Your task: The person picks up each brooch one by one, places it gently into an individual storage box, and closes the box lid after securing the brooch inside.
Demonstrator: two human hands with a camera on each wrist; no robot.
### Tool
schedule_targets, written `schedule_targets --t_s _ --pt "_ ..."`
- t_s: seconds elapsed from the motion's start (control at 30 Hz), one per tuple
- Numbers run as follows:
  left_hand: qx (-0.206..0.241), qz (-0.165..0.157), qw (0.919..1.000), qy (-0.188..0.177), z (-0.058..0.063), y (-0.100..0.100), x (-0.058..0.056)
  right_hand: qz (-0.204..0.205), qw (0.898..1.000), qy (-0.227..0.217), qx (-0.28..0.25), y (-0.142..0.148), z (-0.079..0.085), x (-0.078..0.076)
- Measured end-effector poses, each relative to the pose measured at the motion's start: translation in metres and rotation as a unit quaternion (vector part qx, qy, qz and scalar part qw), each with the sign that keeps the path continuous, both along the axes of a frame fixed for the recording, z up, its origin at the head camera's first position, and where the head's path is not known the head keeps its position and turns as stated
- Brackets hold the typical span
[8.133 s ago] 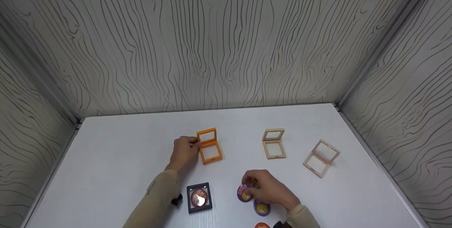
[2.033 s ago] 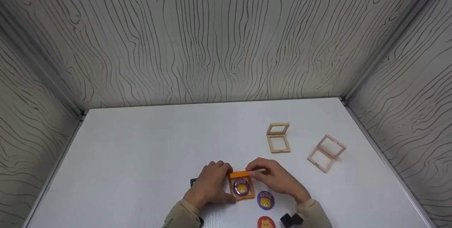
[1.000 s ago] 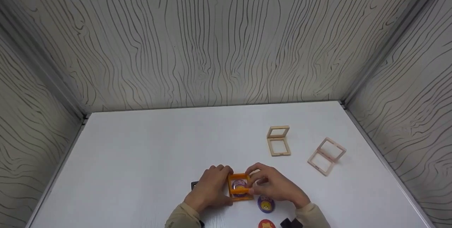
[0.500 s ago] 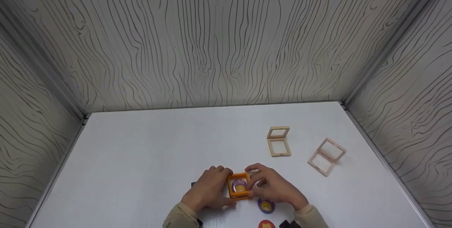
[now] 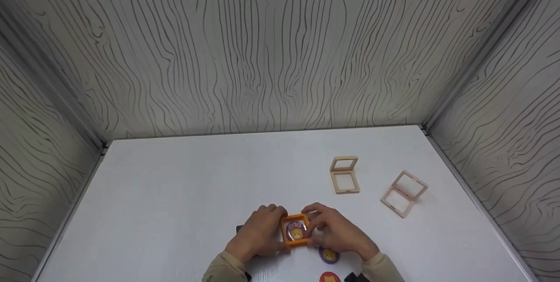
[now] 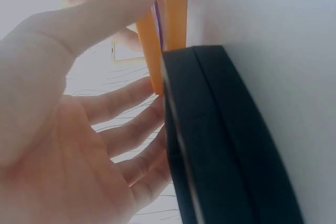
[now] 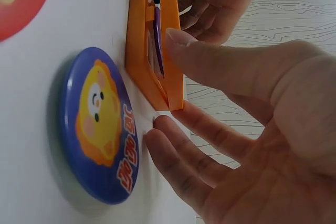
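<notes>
Head view: the left hand [image 5: 258, 235] and the right hand [image 5: 339, 231] face each other near the front of a flat white table [image 5: 197, 177], both clamped on one square orange plastic case [image 5: 296, 243] between them.
Left hand's hold: fingertip at the far left corner, thumb at the near one; the left wrist view shows the thumb over the lid's orange edge and the other fingers parted, with gaps between them.
Right hand's hold: thumb pressed on the lid's outer face, forefinger at its opposite edge, case pinched between; the remaining fingers reach out loosely, and whether they touch the table I cannot tell.
Orange case: on the table, lid folded over the base, a narrow gap between the two visible in the wrist views.
Case contents: a round, glossy purple badge with a yellow bear face [image 5: 295, 231], seen through the lid's clear window.
Loose badges: a round purple-blue badge with a yellow animal face [image 5: 329, 255] flat just beside the right hand; a round red badge [image 5: 329, 277] nearer the person, cut by the lower edge.
Black case: a square black case [image 6: 210, 119] next to the left hand, mostly hidden by it from above.
Open frames: a beige square hinged frame [image 5: 344, 171] and a pale pink one [image 5: 402, 193], both standing open farther back, to the right.
Sleeves: beige cuffs [image 5: 225, 269] on both forearms.
</notes>
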State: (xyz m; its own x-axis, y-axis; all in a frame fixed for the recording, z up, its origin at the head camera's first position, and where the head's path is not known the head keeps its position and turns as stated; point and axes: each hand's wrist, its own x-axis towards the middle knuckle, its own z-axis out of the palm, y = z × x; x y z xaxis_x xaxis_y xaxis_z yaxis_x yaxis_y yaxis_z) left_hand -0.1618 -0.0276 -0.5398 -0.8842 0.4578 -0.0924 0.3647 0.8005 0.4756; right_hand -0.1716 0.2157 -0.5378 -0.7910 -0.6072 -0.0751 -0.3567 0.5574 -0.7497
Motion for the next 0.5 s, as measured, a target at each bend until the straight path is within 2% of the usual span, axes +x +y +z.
schedule_targets --t_s 0.23,0.5 --pt "0.003 0.008 0.9999 -0.010 -0.0011 0.0017 -0.0004 -0.004 1.000 0.008 0.007 -0.0016 -0.0014 0.0008" --pt "0.005 0.005 1.0000 0.002 -0.0003 0.0009 -0.0006 -0.011 1.000 -0.003 0.017 -0.0027 -0.0007 -0.0001"
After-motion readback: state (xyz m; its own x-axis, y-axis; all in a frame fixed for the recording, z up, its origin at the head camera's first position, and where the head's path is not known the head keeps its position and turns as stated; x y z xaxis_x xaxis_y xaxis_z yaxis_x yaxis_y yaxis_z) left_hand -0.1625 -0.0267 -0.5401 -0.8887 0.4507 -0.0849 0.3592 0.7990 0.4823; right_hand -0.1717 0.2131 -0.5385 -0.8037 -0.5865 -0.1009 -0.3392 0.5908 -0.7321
